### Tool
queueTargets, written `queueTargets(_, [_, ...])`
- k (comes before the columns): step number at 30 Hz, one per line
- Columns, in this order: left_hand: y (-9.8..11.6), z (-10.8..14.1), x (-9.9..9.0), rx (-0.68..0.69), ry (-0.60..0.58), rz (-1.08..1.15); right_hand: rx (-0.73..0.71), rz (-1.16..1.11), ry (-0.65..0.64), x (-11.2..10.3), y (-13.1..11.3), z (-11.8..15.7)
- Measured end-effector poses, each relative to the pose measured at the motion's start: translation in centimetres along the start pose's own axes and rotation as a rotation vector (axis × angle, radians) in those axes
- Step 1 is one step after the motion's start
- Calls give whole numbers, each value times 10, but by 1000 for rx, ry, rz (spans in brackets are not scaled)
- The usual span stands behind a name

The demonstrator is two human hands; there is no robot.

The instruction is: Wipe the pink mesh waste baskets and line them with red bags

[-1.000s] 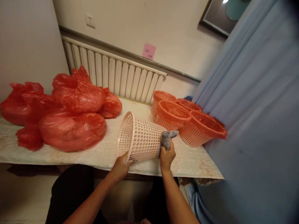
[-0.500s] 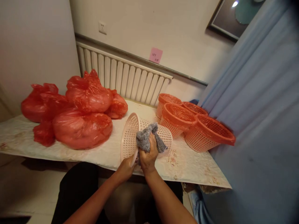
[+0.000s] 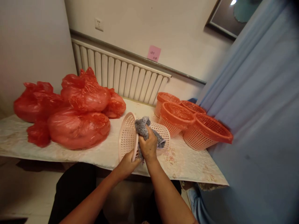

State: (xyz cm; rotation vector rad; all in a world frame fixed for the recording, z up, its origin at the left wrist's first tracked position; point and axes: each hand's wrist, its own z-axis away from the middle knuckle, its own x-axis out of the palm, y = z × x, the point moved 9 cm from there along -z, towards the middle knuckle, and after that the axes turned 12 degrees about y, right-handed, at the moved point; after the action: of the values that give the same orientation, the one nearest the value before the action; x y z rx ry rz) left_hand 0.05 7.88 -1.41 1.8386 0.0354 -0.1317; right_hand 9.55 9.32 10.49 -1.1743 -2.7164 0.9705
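Note:
A pale pink perforated plastic wastebasket [image 3: 127, 137] lies on its side on the table, its mouth facing left. My left hand [image 3: 128, 163] is closed on the near edge of its rim. Bunched in my right hand [image 3: 149, 144] is a grey cloth [image 3: 141, 126], pressed against the outside of the basket just behind the rim. Part of the cloth hangs down between the two hands, and another end lies over the basket's side. The cloth and my right hand hide much of the basket's middle.
Several wastebaskets lined with red bags [image 3: 178, 113] stand at the right, near a blue curtain [image 3: 254, 112]. Several filled red plastic bags [image 3: 79, 127] are piled on the left. Behind the cloth-covered table [image 3: 198, 168] is a radiator [image 3: 123, 74].
My right hand and the cloth have shifted slightly up along the rim side of the basket. The whole view has moved a little; my left hand still grips the rim.

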Motion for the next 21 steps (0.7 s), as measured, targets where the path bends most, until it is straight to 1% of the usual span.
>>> queueTargets(1, [9,-4,0,3,29,25,-7,-2,-2,-1,-1,2])
queueTargets(3, [21,-11,1,4,44,56,-26,-10,0,-4,-1,5])
queueTargets(6, [26,-11,4,-3,30,64,-67,-1,-13,-6,7,9])
queueTargets(8, [26,-8,3,-2,23,58,-88,39,-14,-9,24,9])
queueTargets(11, [26,-1,3,10,-6,31,-63,159,20,-25,67,4])
queueTargets(14, [27,2,2,20,-8,-14,40,286,67,-54,117,-5])
queueTargets(16, [27,1,2,31,-5,-29,133,322,135,-78,142,-7])
queueTargets(17, [27,1,3,35,-6,-29,171,330,170,-88,150,-5])
queueTargets(19, [24,0,5,33,-13,-23,220,332,227,-101,156,8])
queueTargets(21, [19,-2,5,18,-10,-28,231,315,259,-100,148,30])
